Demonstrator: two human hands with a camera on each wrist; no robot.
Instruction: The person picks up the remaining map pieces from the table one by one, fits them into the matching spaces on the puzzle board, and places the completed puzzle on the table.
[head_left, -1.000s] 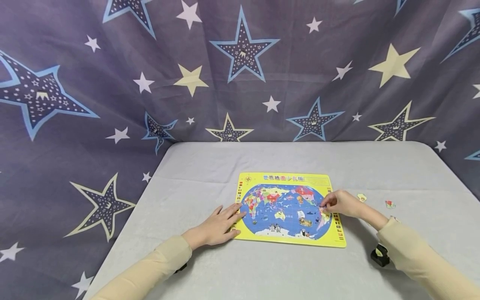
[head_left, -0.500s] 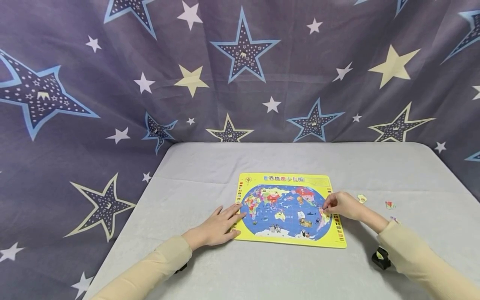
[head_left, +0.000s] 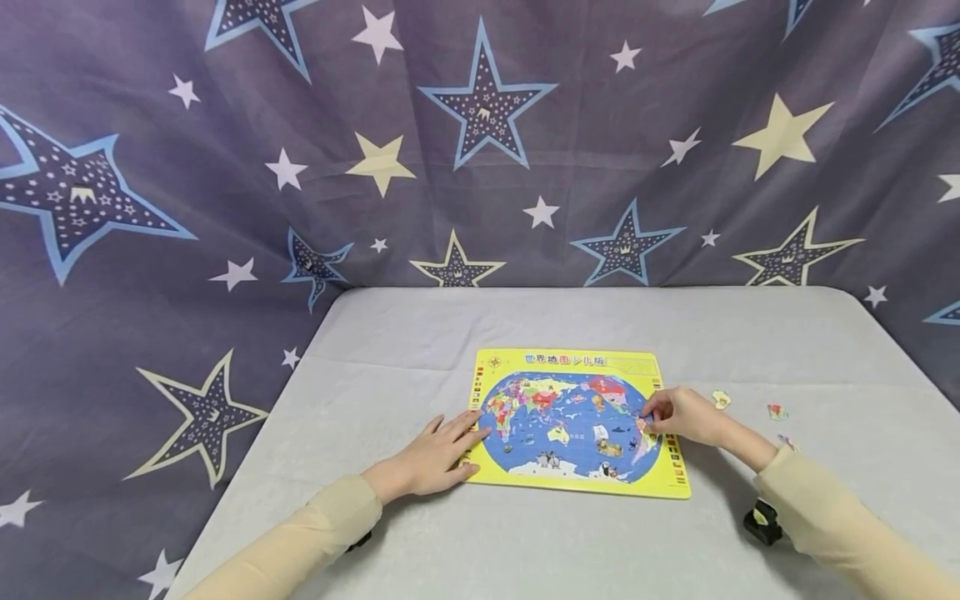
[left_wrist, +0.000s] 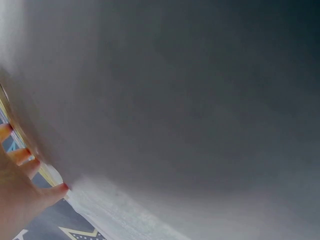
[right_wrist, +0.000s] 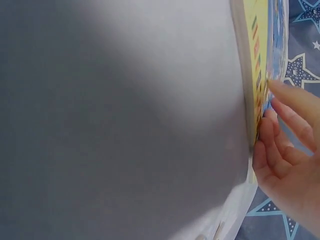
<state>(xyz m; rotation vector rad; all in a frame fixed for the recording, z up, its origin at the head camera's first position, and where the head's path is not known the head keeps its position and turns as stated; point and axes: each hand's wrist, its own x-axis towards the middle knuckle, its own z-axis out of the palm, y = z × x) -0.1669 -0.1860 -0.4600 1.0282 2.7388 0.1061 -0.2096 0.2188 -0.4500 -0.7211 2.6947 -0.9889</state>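
Observation:
A yellow-bordered world map puzzle board (head_left: 555,485) lies on the table, its blue ocean filled with coloured land and animal pictures. My left hand (head_left: 435,454) rests with spread, straight fingers on the board's left edge, also visible in the left wrist view. At the right side of the map, my right hand (head_left: 684,415) has its thumb and fingers drawn together over the South America area. It pinches a small puzzle piece against the board, mostly hidden by the fingertips. In the right wrist view, the right hand (right_wrist: 290,150) curls over the board's flag-printed border (right_wrist: 257,50).
Loose puzzle pieces lie right of the board: a yellowish one (head_left: 721,400), a red and green one (head_left: 777,412), and another (head_left: 786,442) partly behind the right sleeve. Grey cloth covers the table (head_left: 405,333). A star-patterned curtain (head_left: 555,225) hangs behind.
The right fingers shift slightly over the same spot at the map's right side. The left hand stays on the board, and the board keeps its place.

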